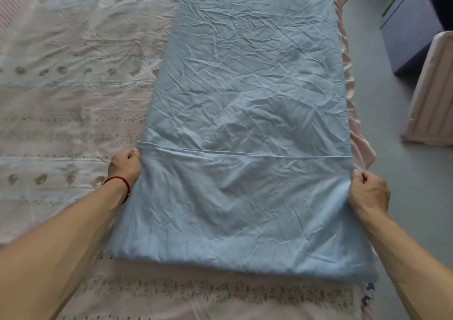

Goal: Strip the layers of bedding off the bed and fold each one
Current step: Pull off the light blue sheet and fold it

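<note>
2 hands work on 1 light blue sheet (245,87) that lies in a long, creased strip along the right side of the bed (61,99). We have the near end of the strip doubled over onto itself, so a thin hemmed edge (245,155) runs straight across the cloth from one hand to the other, and the rounded fold sits close to us at the bottom.

Our left hand (125,165) is at the left end of that hemmed edge, its fingers (131,153) curled tight around the corner of the sheet, knuckles up. A thin red string bracelet (121,181) circles that wrist. Our right hand (367,192) grips the right side of the folded part, fingers (358,176) bunched on the cloth just below the other end of the edge, with the fabric gathered under the thumb side.

Under the blue sheet the bed carries a pale pink cover with rows of small printed motifs and dotted lines, showing on the left and along the near edge. A pink frilled trim (348,79) peeks out beside the sheet's right border, hanging toward the grey floor (392,197).

On the floor to the right stand a purple-blue box (407,30) and, nearer, a pale pink ridged plastic object (434,99) that we cannot identify
</note>
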Tool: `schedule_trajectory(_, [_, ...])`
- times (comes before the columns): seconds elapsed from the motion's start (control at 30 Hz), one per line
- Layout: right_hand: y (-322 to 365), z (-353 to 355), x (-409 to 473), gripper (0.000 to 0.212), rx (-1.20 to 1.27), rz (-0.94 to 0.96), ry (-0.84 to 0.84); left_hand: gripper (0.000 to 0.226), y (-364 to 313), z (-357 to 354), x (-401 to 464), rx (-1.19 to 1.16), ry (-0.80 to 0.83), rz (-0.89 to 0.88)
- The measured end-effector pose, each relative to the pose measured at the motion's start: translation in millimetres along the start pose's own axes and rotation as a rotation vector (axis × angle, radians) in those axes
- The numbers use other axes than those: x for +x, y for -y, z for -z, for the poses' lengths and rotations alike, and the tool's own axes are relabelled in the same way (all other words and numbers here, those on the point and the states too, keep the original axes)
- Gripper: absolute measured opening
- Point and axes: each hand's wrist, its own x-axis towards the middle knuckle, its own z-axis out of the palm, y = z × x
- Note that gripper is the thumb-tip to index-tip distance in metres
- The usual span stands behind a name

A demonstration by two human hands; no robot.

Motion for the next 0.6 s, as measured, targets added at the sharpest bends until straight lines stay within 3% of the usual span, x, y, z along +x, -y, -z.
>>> schedule_trajectory(0.2, [5.5, -10.5, -10.4, 0.061, -0.023, -0.041, -0.066, 0.039, -8.0, -7.7, 1.2, 0.0, -0.041, 0.126])
schedule_trajectory(0.27, [19.0, -19.2, -30.2, 0.067, -0.147, 0.179, -0.179, 0.042, -18.5, -12.9, -13.4, 0.113, -0.165, 0.083])
schedule_trajectory(0.33, [36.7, -31.9, -62.4, 0.063, -0.24, 0.552, -0.117, 0.051, -24.7, -24.5, -50.7, 0.271, -0.236, -0.199])
schedule_trajectory(0.4, [43.7, -54.4, -85.6, 0.064, -0.334, 0.819, 0.096, 0.061, -21.9, -42.4, -85.1, 0.43, -0.085, -0.529])
schedule_trajectory(0.43, [38.7, -64.3, -87.1, 0.066, -0.407, 0.871, 0.162, 0.063, -19.8, -52.9, -92.3, 0.485, 0.034, -0.591])
schedule_trajectory(0.5, [20.5, -74.4, -69.9, 0.068, -0.543, 0.808, 0.223, 0.058, -13.1, -70.2, -85.4, 0.539, 0.168, -0.54])
schedule_trajectory(0.6, [-19.6, -59.6, -32.7, 0.071, -0.544, 0.451, 0.177, 0.056, -8.1, -77.2, -59.3, 0.531, 0.146, -0.458])
